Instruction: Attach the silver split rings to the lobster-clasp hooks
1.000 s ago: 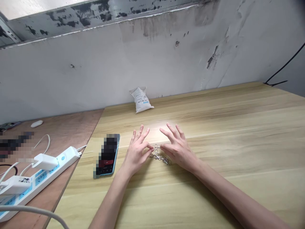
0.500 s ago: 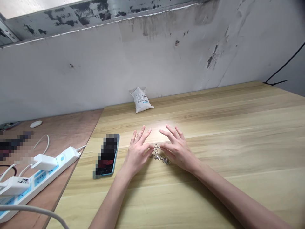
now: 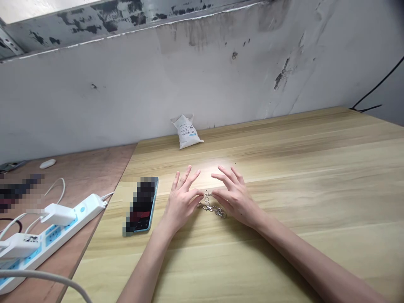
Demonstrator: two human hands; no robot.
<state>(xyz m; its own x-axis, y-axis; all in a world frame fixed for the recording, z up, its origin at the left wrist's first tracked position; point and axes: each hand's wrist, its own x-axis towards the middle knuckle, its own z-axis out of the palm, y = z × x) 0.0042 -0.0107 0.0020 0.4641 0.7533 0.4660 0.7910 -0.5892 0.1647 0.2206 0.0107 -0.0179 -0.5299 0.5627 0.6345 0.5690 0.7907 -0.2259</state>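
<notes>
My left hand (image 3: 184, 202) and my right hand (image 3: 235, 195) face each other over the table, each with thumb and index finger pinched and the other fingers spread. Between the two pinches is a small silver metal ring (image 3: 206, 192), gripped from both sides. Just below it lies a chain of metal rings and swivel clasps (image 3: 208, 208) on the wood. Part of that chain is hidden behind the fingers of both hands, and how its pieces join is too small to tell.
A phone (image 3: 145, 206) lies left of my left hand. At the back stands a white packet (image 3: 188, 132) against the wall. A power strip (image 3: 91, 208) with chargers and cables sits on the brown table at left. A black cable (image 3: 378, 82) hangs at far right.
Both hands keep nearly the same place and pinch. The view has shifted very slightly; the ring and chain look the same.
</notes>
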